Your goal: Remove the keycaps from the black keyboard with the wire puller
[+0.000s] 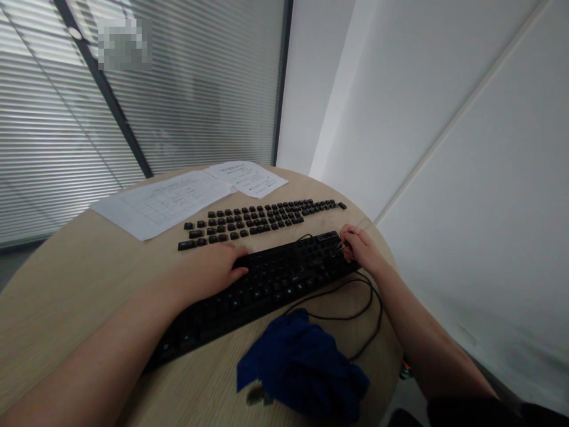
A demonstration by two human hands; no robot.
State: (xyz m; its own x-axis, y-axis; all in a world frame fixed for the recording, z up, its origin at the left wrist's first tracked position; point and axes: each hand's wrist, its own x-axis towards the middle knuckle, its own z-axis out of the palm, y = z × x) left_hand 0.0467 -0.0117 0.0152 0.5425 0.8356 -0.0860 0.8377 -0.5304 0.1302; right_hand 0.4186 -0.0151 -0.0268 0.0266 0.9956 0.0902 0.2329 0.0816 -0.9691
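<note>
A black keyboard (275, 281) lies across the round wooden table (66, 284), its keycaps apparently taken off. Several loose black keycaps (258, 219) are laid out in rows just behind it. My left hand (213, 270) rests on the keyboard's upper left edge, fingers curled over it. At the keyboard's right end, my right hand (360, 246) pinches a thin wire tool (340, 246), fingers closed. The keyboard's black cable (355, 308) loops in front of it.
A crumpled blue cloth (302, 365) lies at the table's near edge. Two printed paper sheets (178, 198) sit at the far side of the table. Window blinds stand behind on the left, a white wall on the right.
</note>
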